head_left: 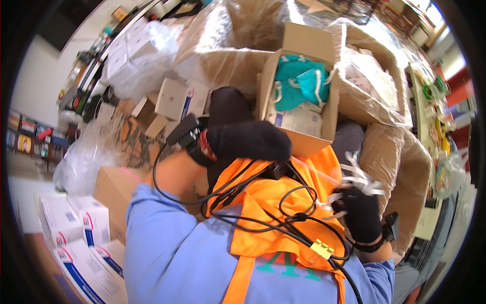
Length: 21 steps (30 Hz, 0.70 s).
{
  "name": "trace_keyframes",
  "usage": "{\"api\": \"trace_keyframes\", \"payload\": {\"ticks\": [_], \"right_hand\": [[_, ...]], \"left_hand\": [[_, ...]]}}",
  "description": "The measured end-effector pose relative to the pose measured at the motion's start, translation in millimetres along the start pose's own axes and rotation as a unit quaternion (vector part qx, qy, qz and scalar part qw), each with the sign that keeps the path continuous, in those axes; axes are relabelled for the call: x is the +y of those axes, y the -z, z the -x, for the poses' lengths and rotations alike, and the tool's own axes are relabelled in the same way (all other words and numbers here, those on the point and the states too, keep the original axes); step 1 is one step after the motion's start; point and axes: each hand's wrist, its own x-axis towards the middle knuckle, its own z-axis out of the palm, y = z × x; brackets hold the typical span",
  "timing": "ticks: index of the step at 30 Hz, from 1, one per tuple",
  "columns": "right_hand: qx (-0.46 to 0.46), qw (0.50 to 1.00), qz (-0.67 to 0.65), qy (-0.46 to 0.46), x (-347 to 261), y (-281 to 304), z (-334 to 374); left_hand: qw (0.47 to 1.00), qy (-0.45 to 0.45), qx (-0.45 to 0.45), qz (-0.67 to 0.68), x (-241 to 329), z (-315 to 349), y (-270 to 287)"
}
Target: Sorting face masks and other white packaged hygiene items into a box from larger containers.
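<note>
An open cardboard box [330, 109] stands before me with teal face masks [302, 83] inside, their white straps loose on top. A white printed packet [298, 120] lies under them. My left hand [250, 141], in a black glove, is stretched across by the box's near left corner; its fingers are smeared and cannot be told apart. My right hand [358, 213], also black-gloved, is closed around a bunch of white straps [360, 177] sticking up past the fingers. A thin pale strand runs between the hands over my orange apron [253, 202].
Plastic-lined cartons [372, 114] stand behind and right of the box. White printed boxes [81, 253] are stacked at lower left, near a brown carton [114, 197]. Black cables [298, 218] with a yellow clip cross my apron. A cluttered table [425, 101] runs along the right.
</note>
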Motion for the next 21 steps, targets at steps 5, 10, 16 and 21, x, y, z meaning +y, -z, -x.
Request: {"api": "trace_keyframes", "payload": {"ticks": [5, 10, 16, 21], "right_hand": [[0.371, 0.889, -0.125, 0.239, -5.4, 83.8, 14.9], [0.133, 0.903, -0.222, 0.344, -7.7, 84.2, -27.3], [0.218, 0.893, -0.076, 0.386, -47.5, 21.9, -75.3], [0.112, 0.896, -0.259, 0.342, -60.0, 7.8, -95.4]], "left_hand": [[0.911, 0.009, 0.231, -0.341, -88.8, 119.9, 116.6], [0.783, 0.240, 0.050, -0.572, -101.1, 127.7, 87.2], [0.694, 0.470, 0.282, -0.467, -105.2, 137.5, 75.7], [0.896, 0.041, 0.302, -0.324, -32.5, 38.5, 85.7]]}}
